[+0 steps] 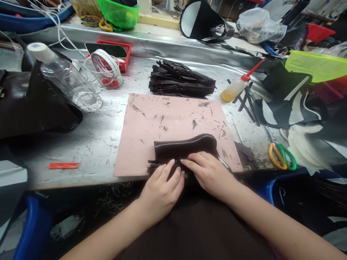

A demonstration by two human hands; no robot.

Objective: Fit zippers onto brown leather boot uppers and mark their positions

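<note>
Both hands, left point(164, 191) and right point(210, 173), have fingertips pressed down on the black piece point(187, 150), at the near edge of the pink mat point(173, 115); beyond it, a dark bundle point(181, 79) lies on the tabletop point(119, 122).

Pink board point(173, 119) with dark blotches; green-and-yellow scissor handles point(282, 157)

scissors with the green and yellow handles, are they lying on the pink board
No, the scissors lie right of the pink board.
</note>
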